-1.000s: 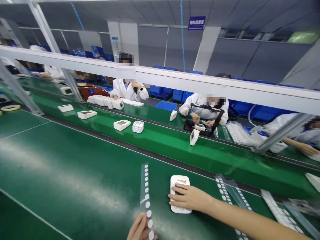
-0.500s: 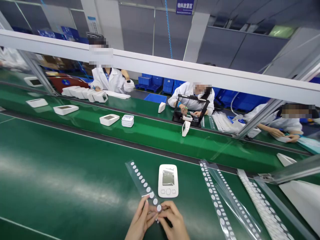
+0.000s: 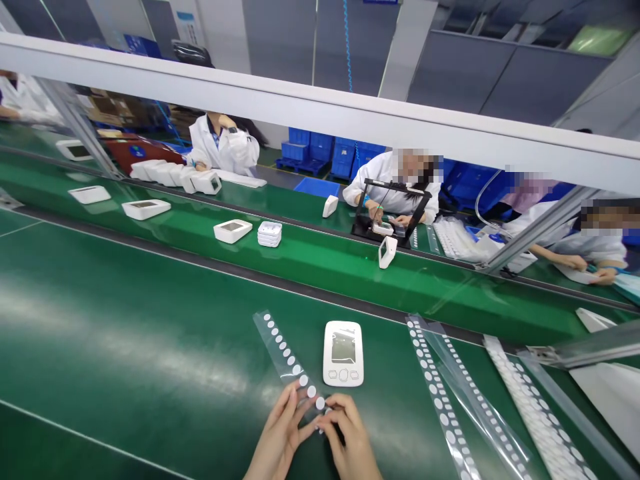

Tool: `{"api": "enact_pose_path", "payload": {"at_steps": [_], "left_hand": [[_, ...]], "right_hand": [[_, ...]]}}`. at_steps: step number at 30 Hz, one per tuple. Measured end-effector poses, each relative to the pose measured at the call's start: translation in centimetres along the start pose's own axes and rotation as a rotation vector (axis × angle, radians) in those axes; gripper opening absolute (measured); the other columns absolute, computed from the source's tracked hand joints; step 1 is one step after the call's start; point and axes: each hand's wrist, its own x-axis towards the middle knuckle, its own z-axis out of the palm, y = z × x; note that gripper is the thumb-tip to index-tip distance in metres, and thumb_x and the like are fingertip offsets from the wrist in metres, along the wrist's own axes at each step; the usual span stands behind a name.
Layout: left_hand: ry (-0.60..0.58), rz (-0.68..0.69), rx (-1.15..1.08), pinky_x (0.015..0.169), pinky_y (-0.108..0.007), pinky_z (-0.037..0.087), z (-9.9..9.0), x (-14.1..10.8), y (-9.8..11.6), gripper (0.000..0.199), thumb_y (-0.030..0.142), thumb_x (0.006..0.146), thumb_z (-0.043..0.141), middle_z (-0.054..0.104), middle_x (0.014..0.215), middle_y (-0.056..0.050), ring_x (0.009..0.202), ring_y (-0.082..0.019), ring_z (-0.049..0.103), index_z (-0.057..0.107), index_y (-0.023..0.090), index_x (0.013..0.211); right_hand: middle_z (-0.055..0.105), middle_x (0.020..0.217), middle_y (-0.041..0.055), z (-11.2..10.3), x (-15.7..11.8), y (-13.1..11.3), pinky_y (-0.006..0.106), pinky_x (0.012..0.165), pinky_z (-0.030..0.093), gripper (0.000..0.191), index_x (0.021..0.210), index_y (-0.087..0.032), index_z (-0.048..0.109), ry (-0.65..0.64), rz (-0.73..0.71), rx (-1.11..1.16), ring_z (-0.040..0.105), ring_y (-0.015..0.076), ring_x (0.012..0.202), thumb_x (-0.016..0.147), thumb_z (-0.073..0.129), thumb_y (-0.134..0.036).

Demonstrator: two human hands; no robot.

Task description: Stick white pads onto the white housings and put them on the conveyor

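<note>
— Two hands meet at the near end of one clear plastic strip dotted with round white stickers [image 3: 289, 361]. The left hand [image 3: 278, 441] pinches that end between thumb and fingers, closed on it; the right hand [image 3: 351, 443] has its fingertips bent in against the same end, touching the last stickers, though whether it has one peeled off I cannot tell.

— Where does the strip lie?

— On the dark green table top [image 3: 125, 333], slanting away from the hands toward the upper left. Just beside it, to the right, lies a white rounded-rectangular plastic device with a grey screen and three buttons [image 3: 343, 353], face up, close to the right fingertips but apart from them.

— And further out?

— More sticker strips [image 3: 440, 393] fan across the table at the right. Beyond a dark gap runs a green conveyor belt [image 3: 310, 257] carrying several white devices [image 3: 233, 231] and a small stack of white parts [image 3: 269, 234]. Behind it, people in white coats [image 3: 223, 148] sit working under a long white beam [image 3: 320, 113], with blue crates [image 3: 320, 148] behind them.
</note>
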Motion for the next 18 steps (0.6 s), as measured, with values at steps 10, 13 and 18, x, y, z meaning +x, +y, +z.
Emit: {"api": "enact_pose_path", "payload": {"at_steps": [10,13,18], "left_hand": [[0.056,0.203,0.095,0.087,-0.045,0.058,-0.2,0.6,0.6,0.049,0.051,0.069,0.078,0.068,0.099,-0.009,0.109,-0.031,0.06,0.067,0.018,0.103],[0.059,0.209,0.141,0.087,-0.048,0.058,0.0,0.5,0.5,0.051,0.054,0.067,0.078,0.068,0.101,-0.01,0.112,-0.035,0.058,0.069,0.016,0.1],[0.071,0.199,0.142,0.089,-0.051,0.057,0.1,0.3,0.6,0.054,0.056,0.066,0.078,0.069,0.099,-0.01,0.113,-0.036,0.057,0.069,0.015,0.1]], "right_hand": [[0.053,0.104,0.0077,-2.3,4.1,1.1,0.034,0.086,0.044,0.019,0.077,-0.022,0.062,0.219,0.275,-0.135,0.05,0.0232,0.102,0.092,0.054,-0.028],[0.052,0.104,0.0088,-1.5,4.9,2.1,0.037,0.086,0.042,0.02,0.075,-0.021,0.064,0.223,0.341,-0.166,0.047,0.0257,0.102,0.09,0.056,-0.032],[0.05,0.108,0.0105,-0.4,4.8,2.4,0.04,0.089,0.04,0.022,0.074,-0.02,0.063,0.254,0.315,-0.208,0.044,0.0271,0.105,0.09,0.055,-0.032]]}}
